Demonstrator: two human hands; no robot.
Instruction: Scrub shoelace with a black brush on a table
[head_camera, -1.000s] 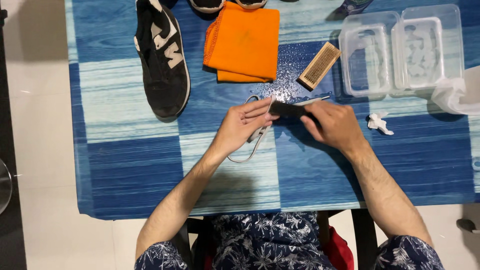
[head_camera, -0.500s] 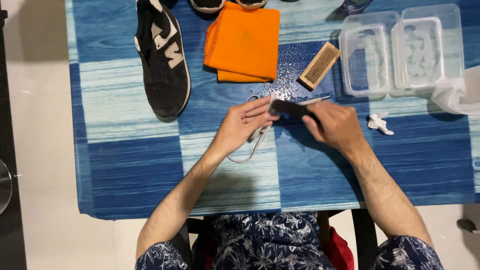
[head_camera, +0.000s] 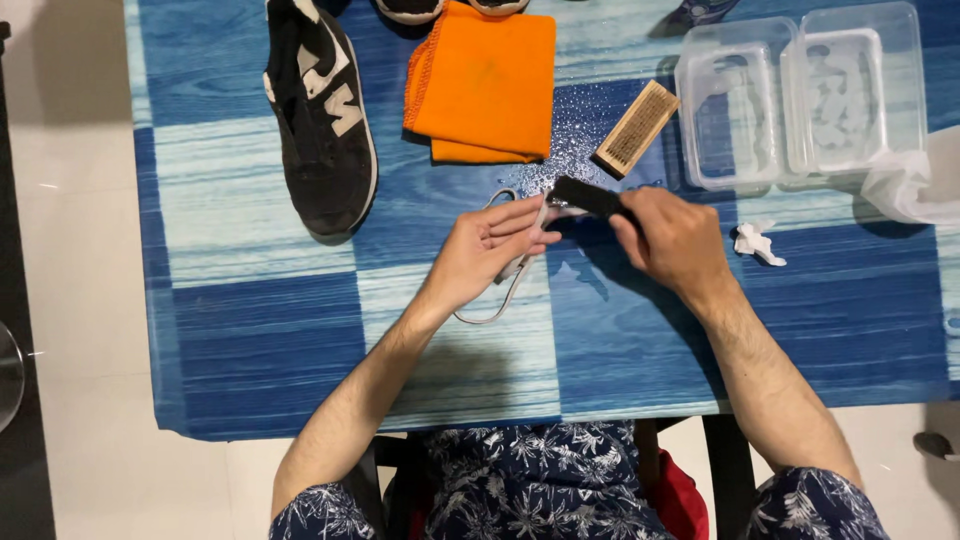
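My left hand (head_camera: 490, 252) presses a pale shoelace (head_camera: 497, 305) flat against the blue patterned table (head_camera: 260, 340), fingers stretched toward the right. A loop of that lace trails out below the hand. My right hand (head_camera: 672, 240) grips a black brush (head_camera: 585, 196), whose head lies on the lace just beyond my left fingertips. Wet specks glisten on the table above the brush.
A black sneaker with white markings (head_camera: 320, 115) lies at the upper left. A folded orange cloth (head_camera: 485, 80) sits beside it, then a wooden brush (head_camera: 636, 128). Two clear plastic tubs (head_camera: 800, 95) stand at the upper right, with a crumpled white scrap (head_camera: 757, 241) below.
The right hand and black brush have shifted slightly along the lace. The left hand stays pressed in about the same spot.
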